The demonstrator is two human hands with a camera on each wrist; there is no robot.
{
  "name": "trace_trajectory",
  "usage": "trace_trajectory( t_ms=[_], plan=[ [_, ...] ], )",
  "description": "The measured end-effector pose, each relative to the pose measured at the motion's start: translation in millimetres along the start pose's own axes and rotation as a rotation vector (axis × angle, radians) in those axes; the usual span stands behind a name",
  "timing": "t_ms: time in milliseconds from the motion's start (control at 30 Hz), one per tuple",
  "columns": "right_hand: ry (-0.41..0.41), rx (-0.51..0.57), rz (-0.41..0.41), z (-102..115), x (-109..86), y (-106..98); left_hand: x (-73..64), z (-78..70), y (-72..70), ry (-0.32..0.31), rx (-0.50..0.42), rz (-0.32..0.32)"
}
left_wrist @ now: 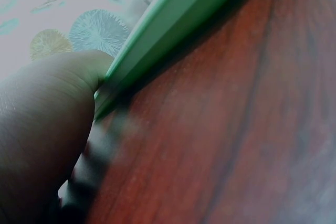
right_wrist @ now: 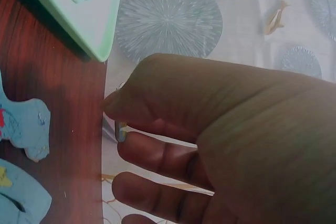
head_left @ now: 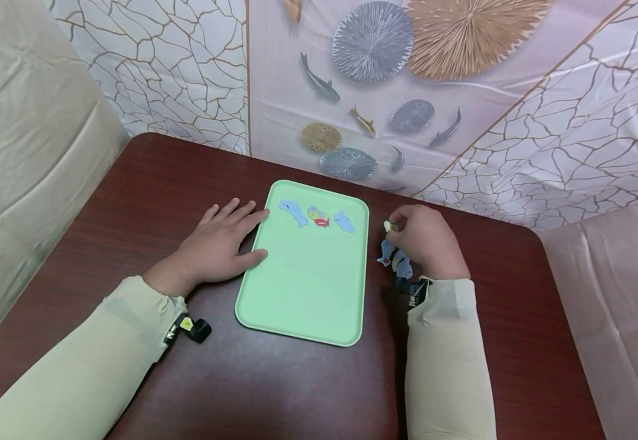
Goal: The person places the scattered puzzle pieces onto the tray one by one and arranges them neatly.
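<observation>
My right hand (head_left: 423, 238) pinches a small flat puzzle piece (head_left: 389, 226) between thumb and fingers, just right of the green tray (head_left: 302, 293). In the right wrist view that puzzle piece (right_wrist: 121, 131) shows edge-on and is mostly hidden by the thumb. My left hand (head_left: 217, 244) lies spread on the table, its thumb and a fingertip at the tray's left rim. Three irregular pieces lie in a row near the tray's far end: a light blue piece (head_left: 295, 212), a yellow and red piece (head_left: 319, 217) and another blue piece (head_left: 344, 222).
Beside the tray, partly under my right hand, are more loose pieces: a blue piece with red (head_left: 386, 252) and a blue piece with yellow (head_left: 401, 264). The dark wood table (head_left: 187, 379) ends at a patterned cloth backdrop (head_left: 187, 67). Each wrist carries a small camera.
</observation>
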State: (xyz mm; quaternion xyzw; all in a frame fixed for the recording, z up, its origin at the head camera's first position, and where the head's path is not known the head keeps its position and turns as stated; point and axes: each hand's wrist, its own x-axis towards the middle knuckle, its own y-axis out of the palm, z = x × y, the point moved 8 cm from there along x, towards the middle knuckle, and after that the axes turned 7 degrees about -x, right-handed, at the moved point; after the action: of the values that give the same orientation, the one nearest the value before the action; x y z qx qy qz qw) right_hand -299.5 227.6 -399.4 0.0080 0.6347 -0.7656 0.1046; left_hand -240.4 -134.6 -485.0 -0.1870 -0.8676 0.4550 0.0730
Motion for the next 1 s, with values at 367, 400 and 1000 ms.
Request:
trace_trajectory(
  t_ms=[367,400,1000],
  plan=[
    [-0.042,-0.001,-0.059,17.3,-1.3,-4.7,0.1,0.0,0.0,0.0,0.002,0.001],
    [-0.046,-0.001,-0.066,18.7,-1.4,-5.0,0.2,0.0,0.1,0.0,0.002,0.001],
    [-0.098,-0.052,-0.112,52.2,-3.3,-0.5,-0.6,-0.9,-0.3,0.004,-0.004,-0.005]
  ],
)
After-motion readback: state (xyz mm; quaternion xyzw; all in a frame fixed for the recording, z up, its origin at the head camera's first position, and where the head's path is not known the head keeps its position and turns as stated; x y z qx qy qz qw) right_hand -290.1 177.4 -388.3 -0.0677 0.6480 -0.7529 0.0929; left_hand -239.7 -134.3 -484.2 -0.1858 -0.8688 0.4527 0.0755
